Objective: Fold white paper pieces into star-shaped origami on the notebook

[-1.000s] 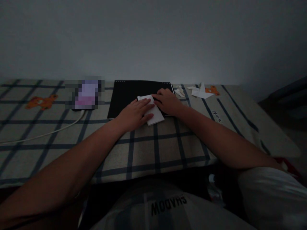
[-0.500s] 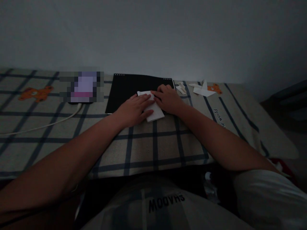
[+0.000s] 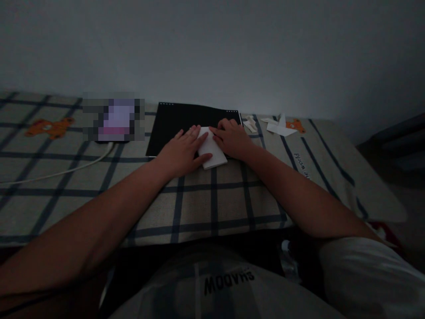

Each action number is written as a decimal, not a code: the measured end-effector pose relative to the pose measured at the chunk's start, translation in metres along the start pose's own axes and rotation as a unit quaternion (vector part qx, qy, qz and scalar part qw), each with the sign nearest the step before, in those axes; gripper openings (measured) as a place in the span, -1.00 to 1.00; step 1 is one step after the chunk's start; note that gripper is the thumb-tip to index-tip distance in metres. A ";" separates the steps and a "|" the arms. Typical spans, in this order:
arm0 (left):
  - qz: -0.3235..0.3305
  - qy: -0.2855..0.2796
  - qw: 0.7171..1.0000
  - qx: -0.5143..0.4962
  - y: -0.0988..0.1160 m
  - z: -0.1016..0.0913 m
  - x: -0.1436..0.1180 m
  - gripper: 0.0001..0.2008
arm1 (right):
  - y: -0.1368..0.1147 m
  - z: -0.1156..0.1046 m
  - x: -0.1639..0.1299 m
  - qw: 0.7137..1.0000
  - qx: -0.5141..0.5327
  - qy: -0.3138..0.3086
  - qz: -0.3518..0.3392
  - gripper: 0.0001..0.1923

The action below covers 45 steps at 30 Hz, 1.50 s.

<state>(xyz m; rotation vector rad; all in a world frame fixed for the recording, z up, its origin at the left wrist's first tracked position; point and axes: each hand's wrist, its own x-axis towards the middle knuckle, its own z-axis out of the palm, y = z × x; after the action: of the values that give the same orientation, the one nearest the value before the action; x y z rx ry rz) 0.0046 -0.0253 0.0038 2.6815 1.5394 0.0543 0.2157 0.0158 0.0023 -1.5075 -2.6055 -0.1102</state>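
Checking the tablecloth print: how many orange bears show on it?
2: one orange bear at the far left of the tablecloth, another orange bear far right, partly behind white paper pieces. Others may be hidden.

phone (image 3: 113,119) blurred, folded paper (image 3: 212,153) half-covered

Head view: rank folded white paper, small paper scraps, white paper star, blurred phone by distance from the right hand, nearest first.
From the right hand:
1. Folded white paper: touching its fingertips, just to its left, under both hands.
2. Small paper scraps: just beyond, up and to its right.
3. White paper star: further right, beside the orange bear print.
4. Blurred phone: far left, past the black notebook.
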 end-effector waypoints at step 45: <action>-0.009 -0.008 1.000 -0.017 -0.007 -0.005 0.000 -0.37 | 0.034 0.035 0.013 0.986 0.144 0.076 -0.045 -0.58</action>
<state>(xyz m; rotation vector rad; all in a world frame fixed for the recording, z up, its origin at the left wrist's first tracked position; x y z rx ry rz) -0.0021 -0.0216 0.0081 2.6354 1.5434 0.0594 0.2363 0.0489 -0.0306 -1.2342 -2.4425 0.1331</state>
